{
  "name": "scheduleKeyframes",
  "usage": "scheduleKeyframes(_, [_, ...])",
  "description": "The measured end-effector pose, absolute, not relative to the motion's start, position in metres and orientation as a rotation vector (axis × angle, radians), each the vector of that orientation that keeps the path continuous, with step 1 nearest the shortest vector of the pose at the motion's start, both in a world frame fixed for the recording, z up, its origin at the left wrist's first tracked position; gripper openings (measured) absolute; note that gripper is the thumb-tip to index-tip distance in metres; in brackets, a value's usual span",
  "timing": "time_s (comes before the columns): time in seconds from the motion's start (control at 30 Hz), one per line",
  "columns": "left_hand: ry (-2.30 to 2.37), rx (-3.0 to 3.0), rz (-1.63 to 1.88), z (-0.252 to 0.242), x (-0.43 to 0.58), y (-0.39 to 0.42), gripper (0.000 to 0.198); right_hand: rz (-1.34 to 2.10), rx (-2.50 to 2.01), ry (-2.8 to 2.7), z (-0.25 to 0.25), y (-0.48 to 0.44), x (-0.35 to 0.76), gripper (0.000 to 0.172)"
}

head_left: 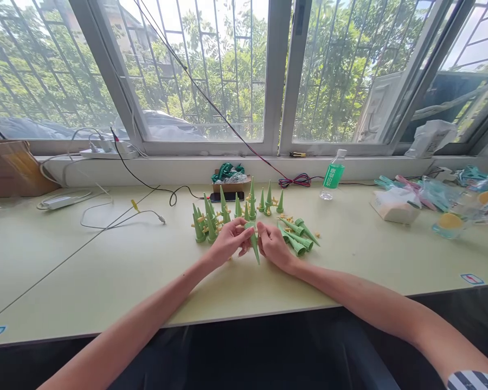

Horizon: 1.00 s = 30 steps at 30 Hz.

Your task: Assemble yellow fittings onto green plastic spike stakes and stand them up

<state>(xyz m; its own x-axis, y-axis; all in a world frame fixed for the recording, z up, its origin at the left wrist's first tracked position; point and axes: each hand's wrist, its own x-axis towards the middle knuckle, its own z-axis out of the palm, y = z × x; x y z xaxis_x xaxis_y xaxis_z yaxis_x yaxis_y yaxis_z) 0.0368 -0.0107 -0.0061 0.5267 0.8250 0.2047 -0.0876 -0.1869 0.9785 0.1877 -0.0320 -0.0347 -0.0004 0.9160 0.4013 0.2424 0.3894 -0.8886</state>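
Between my two hands a green cone [255, 250] points downward, its wide end up. My left hand [231, 238] holds it with thumb and fingers. Against its right side is my right hand [274, 246], with the fingers curled and pinched; what they hold is too small to make out. Behind my left hand stand several upright green cones [211, 229] with small yellow pieces on their sides. Several loose green cones [299, 244] lie on their sides to the right of my right hand, with small yellow pieces near them.
A phone [226, 197] lies before a small cardboard box [231, 187] at the back. A green-labelled bottle [333, 176] stands back right, near a tissue pack [394, 208] and plastic bags [435, 192]. Cables [126, 219] spread over the table [146, 281] at the left.
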Motion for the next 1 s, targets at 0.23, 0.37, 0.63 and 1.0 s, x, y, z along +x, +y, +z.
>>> scheduleKeyframes(0.23, [0.632,1.376,0.852,-0.0070,0.0357,-0.0078,0.040,0.653,-1.046,-1.604,-0.0312,-0.0333,0.1895,0.047])
scheduleKeyframes(0.37, [0.660,1.565,0.912,-0.0086,0.0333,-0.0068,0.035,0.737,-1.079,-1.576,-0.0322,-0.0318,0.1884,0.051])
scheduleKeyframes(0.63, [0.660,1.494,0.859,-0.0112,0.0331,-0.0040,0.038,0.754,-1.069,-1.564,-0.0338,-0.0301,0.1884,0.052])
scheduleKeyframes(1.0, [0.664,1.325,0.823,-0.0086,0.0344,-0.0054,0.040,0.616,-1.065,-1.611,-0.0306,-0.0325,0.1886,0.049])
